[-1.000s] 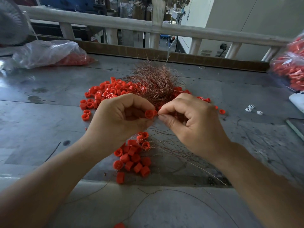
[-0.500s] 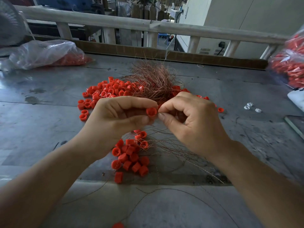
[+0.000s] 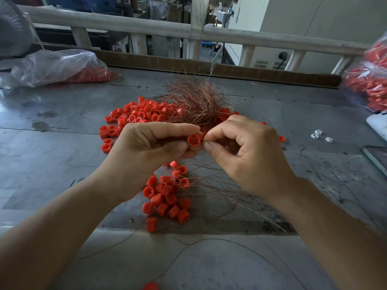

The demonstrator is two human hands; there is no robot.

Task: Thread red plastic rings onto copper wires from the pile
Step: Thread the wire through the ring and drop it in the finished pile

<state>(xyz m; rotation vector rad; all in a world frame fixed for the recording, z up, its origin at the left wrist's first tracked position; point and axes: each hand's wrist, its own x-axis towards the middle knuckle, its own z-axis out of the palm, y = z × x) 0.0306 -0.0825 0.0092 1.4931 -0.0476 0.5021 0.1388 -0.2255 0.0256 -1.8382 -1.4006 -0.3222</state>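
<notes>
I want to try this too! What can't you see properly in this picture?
All head view.
1. The wire at the held ring: too thin, and fingers of the right hand hide it.
2. Right bag of red parts: cut off by the frame edge.
3. Bottom ring: cut off by the lower edge.
4. Left bag contents: blurred by crinkled plastic.

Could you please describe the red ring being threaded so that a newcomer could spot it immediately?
Over the grey metal table, two hands meet between the far pile of red plastic rings and the nearer cluster. The red plastic ring is pinched by the left hand, right beside the right hand; it alone is off the table.
</notes>
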